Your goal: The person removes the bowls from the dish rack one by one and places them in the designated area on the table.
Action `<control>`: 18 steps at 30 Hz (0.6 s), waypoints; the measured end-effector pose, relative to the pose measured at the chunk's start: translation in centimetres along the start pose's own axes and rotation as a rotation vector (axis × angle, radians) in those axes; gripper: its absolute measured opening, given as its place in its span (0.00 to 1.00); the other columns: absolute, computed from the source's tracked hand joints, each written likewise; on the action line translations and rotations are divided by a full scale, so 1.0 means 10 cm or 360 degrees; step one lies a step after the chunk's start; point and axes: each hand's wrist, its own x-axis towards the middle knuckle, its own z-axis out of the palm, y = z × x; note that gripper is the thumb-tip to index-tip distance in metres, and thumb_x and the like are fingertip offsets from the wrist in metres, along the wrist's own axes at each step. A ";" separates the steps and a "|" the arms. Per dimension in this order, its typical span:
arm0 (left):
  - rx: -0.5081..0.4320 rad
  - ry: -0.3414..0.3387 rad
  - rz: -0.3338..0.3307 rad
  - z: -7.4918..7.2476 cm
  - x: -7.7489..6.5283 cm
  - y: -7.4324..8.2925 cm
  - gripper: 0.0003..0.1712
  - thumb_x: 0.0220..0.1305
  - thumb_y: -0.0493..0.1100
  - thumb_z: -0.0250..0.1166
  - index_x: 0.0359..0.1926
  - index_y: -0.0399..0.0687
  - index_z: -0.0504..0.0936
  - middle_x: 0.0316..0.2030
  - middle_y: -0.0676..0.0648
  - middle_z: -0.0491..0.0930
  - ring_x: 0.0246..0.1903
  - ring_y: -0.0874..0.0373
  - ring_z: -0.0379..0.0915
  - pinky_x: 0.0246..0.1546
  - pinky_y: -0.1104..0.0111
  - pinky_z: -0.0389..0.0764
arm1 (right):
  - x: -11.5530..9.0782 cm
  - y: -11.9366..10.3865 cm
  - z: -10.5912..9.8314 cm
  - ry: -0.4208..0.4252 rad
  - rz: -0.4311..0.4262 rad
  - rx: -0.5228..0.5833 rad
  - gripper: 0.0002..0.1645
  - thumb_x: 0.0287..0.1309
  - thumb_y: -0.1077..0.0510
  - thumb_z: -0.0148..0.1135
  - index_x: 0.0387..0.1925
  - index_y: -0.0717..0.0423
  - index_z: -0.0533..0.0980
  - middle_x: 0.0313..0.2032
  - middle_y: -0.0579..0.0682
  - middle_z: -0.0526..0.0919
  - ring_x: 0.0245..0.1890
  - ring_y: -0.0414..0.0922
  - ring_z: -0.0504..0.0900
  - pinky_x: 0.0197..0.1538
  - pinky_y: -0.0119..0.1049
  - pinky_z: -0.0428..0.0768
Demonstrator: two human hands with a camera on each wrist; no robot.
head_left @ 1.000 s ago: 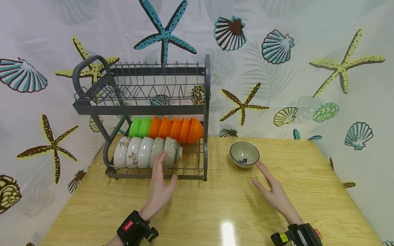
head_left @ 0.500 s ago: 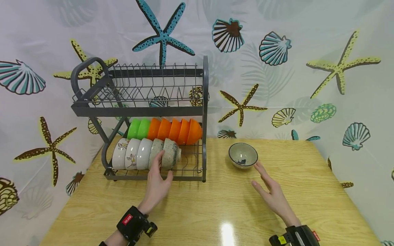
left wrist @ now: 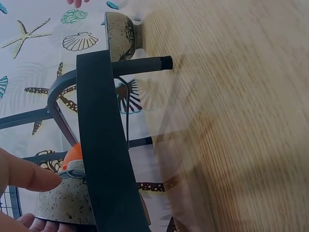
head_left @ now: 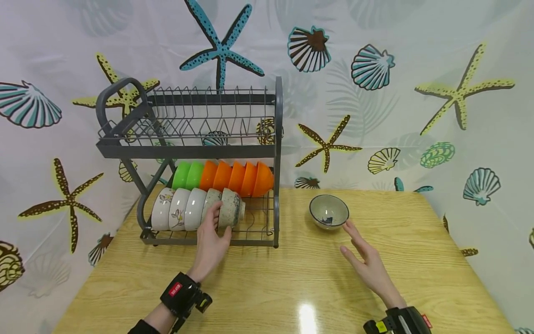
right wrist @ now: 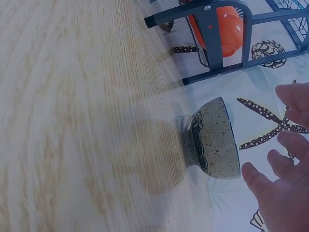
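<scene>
My left hand (head_left: 211,246) reaches into the lower tier of the dish rack (head_left: 187,150) and grips the outermost speckled bowl (head_left: 231,208), which stands on its side. Its fingers slip in behind the rim, and the thumb lies over the outer wall near the foot in the left wrist view. Out on the wooden table, a similar speckled bowl (head_left: 329,213) stands upright, with a dark rim and a small dark mark inside. Beside it my right hand (head_left: 370,266) is spread, fingertips right at the rim and holding nothing; the right wrist view shows the bowl's patterned base.
Next to the held bowl, another speckled bowl (head_left: 212,202) and several white bowls (head_left: 194,209) line the rack's front row. Behind them stand green bowls (head_left: 181,174) and orange bowls (head_left: 263,178). The rack's upper wire tier overhangs this row. A patterned cloth (head_left: 375,116) hangs behind the table.
My left hand has moved slightly left and up, its fingers slipping in between the two speckled bowls and closing on the outer one. The right hand stays beside the bowl on the table.
</scene>
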 end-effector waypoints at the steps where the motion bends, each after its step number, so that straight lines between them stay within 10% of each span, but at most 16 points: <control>1: 0.0002 0.0009 -0.0010 0.00 0.01 0.00 0.41 0.61 0.27 0.63 0.74 0.38 0.61 0.64 0.33 0.72 0.62 0.39 0.70 0.66 0.48 0.73 | 0.00 0.00 0.00 -0.0001 0.0004 0.0004 0.33 0.71 0.64 0.56 0.75 0.57 0.62 0.75 0.71 0.56 0.71 0.14 0.50 0.63 0.06 0.57; 18: 0.0060 0.0041 -0.0107 -0.04 0.10 0.00 0.34 0.65 0.34 0.67 0.71 0.41 0.69 0.54 0.32 0.81 0.52 0.41 0.80 0.55 0.50 0.81 | -0.02 0.01 0.01 -0.0019 0.0032 0.0044 0.29 0.73 0.62 0.54 0.72 0.61 0.66 0.76 0.68 0.55 0.73 0.17 0.50 0.63 0.07 0.57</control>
